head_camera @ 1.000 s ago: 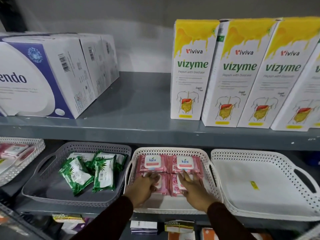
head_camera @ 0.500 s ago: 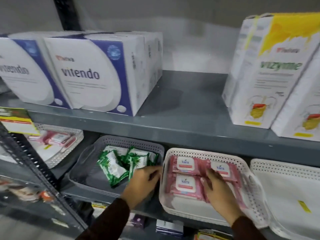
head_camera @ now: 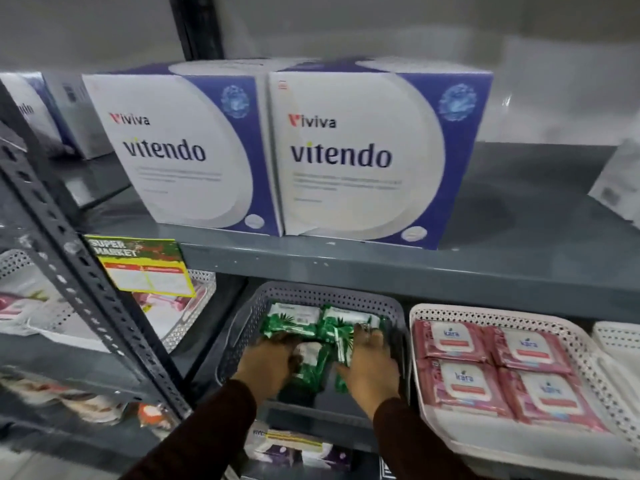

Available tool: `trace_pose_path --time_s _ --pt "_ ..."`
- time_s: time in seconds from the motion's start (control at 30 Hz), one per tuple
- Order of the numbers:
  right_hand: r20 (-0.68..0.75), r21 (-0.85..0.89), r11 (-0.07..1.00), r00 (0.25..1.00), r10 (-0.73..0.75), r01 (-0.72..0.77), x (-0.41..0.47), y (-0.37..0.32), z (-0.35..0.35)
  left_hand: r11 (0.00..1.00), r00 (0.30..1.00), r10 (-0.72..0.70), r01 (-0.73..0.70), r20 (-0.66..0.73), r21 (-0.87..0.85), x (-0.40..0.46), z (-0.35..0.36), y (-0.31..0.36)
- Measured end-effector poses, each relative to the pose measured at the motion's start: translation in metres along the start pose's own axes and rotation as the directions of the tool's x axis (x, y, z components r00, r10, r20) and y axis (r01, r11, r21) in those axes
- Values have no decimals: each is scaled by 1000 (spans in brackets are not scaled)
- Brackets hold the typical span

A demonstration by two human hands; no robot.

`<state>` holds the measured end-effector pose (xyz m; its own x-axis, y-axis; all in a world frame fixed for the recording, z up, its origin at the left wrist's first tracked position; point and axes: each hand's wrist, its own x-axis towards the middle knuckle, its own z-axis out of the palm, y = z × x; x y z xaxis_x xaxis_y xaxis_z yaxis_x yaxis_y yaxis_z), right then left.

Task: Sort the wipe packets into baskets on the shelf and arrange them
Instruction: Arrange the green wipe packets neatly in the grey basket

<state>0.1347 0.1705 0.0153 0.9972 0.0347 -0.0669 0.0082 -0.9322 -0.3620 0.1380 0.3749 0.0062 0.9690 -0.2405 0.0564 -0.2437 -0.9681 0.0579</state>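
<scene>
Under both hands, in the grey basket (head_camera: 313,296) on the lower shelf, lie the green wipe packets (head_camera: 294,322). The left hand (head_camera: 268,363) and right hand (head_camera: 370,362) rest spread, palms down, on the nearer packets, gripping nothing. The step in hand appears to be squaring this pile. To the right of the right hand, the pink packets (head_camera: 491,368) sit in tidy rows in the white basket (head_camera: 429,308). Next, the green packets likely need aligning into similar rows.

Hidden and cut off on the shelves

Both hands (head_camera: 266,363) (head_camera: 369,367) cover the near green packets (head_camera: 294,318), so any grip is unclear. The far-right basket (head_camera: 620,336) and box (head_camera: 620,181) are cropped. A tag (head_camera: 138,268) hides part of the left basket (head_camera: 204,289).
</scene>
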Motion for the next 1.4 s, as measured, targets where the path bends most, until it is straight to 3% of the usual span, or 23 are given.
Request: trace_pose_path --time_s 0.07,0.13,0.27,0.43,0.73,0.9,0.97,1.03,1.1,1.4 --pt "0 -24 1000 1000 -14 14 -1 2 0 981 975 -188 182 119 62 -4 2 -2" --pt "69 -8 998 996 -59 60 -1 11 -1 979 969 -203 199 143 46 -1 6 -9" --pt "284 83 991 951 -125 105 -3 10 0 984 970 31 13 240 -178 -1 13 -20" --pt "441 -24 987 888 -131 158 0 6 19 974 922 62 27 382 -224 10 16 -33" --pt "392 -159 978 918 -62 134 3 -7 31 967 921 112 -16 372 -253 12 13 -24" --pt "398 -49 995 915 -65 92 2 -7 25 974 935 78 2 345 -226 9 8 -16" --pt "292 47 996 952 -89 79 8 -9 19 964 962 49 25 267 -266 19 6 -17" --pt "113 -7 994 988 -109 110 21 -12 17 976 986 24 13 166 -216 36 3 -20" --pt "33 -81 989 992 -124 126 36 -12 20 987 992 26 -6 120 -164 53 5 -21" --pt "77 -141 980 989 -129 138 62 -8 42 993 993 51 -38 110 -114 68 28 -18"
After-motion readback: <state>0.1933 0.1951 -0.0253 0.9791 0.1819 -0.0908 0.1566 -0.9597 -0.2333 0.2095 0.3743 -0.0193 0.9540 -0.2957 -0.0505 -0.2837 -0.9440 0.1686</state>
